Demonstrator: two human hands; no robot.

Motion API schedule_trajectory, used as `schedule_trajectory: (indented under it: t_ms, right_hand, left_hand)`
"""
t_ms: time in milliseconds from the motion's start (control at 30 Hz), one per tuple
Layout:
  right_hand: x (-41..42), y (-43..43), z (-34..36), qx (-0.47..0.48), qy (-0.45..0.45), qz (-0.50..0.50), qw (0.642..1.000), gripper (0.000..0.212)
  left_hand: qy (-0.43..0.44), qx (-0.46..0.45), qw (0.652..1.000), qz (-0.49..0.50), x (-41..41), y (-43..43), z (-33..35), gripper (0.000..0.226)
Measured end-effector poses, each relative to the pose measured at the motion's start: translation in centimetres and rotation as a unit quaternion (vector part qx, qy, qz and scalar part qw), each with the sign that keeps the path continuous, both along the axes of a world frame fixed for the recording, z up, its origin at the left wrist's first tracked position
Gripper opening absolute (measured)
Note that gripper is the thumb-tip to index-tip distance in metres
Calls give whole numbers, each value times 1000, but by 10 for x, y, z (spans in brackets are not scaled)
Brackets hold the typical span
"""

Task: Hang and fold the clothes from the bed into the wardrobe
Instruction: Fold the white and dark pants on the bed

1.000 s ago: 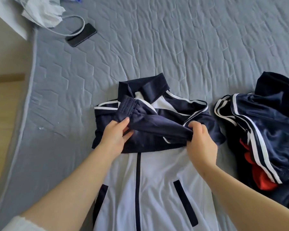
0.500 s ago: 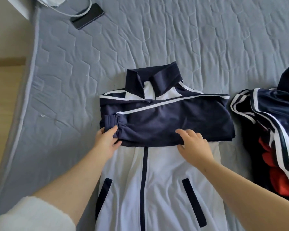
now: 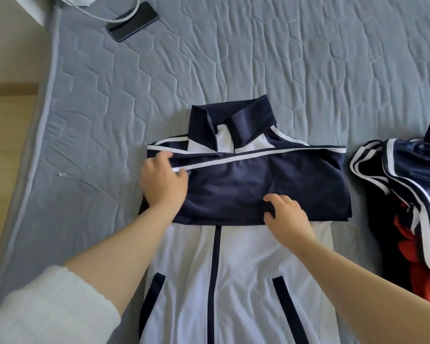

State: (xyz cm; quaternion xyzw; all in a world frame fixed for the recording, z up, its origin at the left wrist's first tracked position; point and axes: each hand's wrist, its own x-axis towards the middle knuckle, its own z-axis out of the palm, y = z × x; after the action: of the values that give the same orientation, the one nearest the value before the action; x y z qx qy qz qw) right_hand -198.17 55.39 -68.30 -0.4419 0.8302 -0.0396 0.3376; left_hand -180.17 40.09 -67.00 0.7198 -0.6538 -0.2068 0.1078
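A navy and white zip jacket (image 3: 236, 266) lies flat on the grey quilted bed (image 3: 233, 65), collar away from me. Both navy sleeves (image 3: 258, 184) are folded across its chest. My left hand (image 3: 163, 181) rests flat on the left end of the folded sleeves, fingers spread over the white stripe. My right hand (image 3: 287, 214) presses the lower edge of the sleeves near the middle, fingertips bent onto the cloth. A heap of navy, white-striped and red clothes (image 3: 407, 199) lies at the right edge of the bed.
A black phone (image 3: 134, 21) with a white cable (image 3: 114, 17) lies at the far left of the bed. The bed's left edge (image 3: 32, 155) drops to a wooden floor (image 3: 5, 135).
The right sleeve was laid flat across the chest. My left hand moved up from the sleeve cuff onto the stripe at the left end; my right hand stayed at the lower edge.
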Motion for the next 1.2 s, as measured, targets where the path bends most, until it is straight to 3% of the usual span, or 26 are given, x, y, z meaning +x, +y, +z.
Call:
schedule_trajectory:
  t_ms: [100, 167, 200, 300, 367, 500, 533, 600, 667, 733, 833, 1000, 1100, 1200]
  right_hand:
    - [-6, -14, -4, 0, -25, -63, 998, 44]
    - [-13, -18, -9, -9, -22, -94, 995, 44]
    - [-16, -19, -12, -12, -18, -103, 994, 43]
    - [-21, -20, -21, -17, -17, -103, 994, 44]
    - [-23, -20, -25, -26, -30, -101, 994, 45]
    - [-24, -18, -30, -32, -61, -98, 993, 51]
    - [-23, -17, -32, -29, -68, -92, 993, 54]
    - [-19, -15, -34, -16, -63, -59, 996, 61]
    - [-15, -7, -36, 0, -17, -6, 1000, 65]
    - [-6, 5, -36, 1, 45, 47, 998, 65]
    - [16, 31, -31, -20, 80, 99, 992, 59]
    - [56, 93, -18, 21, 35, 183, 982, 51]
    - [75, 133, -9, 46, 21, 163, 985, 48]
    - [96, 168, -4, 50, 29, 175, 983, 49]
  left_hand:
    - [106, 147, 981, -74, -50, -23, -2, 65]
    - [113, 222, 964, -91, -79, -35, -7, 78]
    - [104, 225, 965, -88, -89, -40, -10, 73]
    - [83, 165, 982, -37, -104, -56, -20, 29]
    - [149, 139, 978, -34, -112, -61, -25, 9]
    - [239, 180, 945, -131, -131, -47, -31, 13]
    - [223, 205, 941, -153, -131, -43, -34, 7]
    - [134, 201, 945, -222, -125, -36, -41, 28]
    - [25, 90, 951, -295, -110, -24, -45, 44]
    - [-23, -20, 940, -340, -87, -3, -43, 46]
    - [-92, -18, 912, -399, -45, 44, -38, 49]
    - [-101, -50, 888, -445, 27, 137, -32, 36]
    - [-125, -22, 881, -456, 68, 187, -34, 45]
    - [-131, 32, 848, -513, 107, 228, -37, 54]
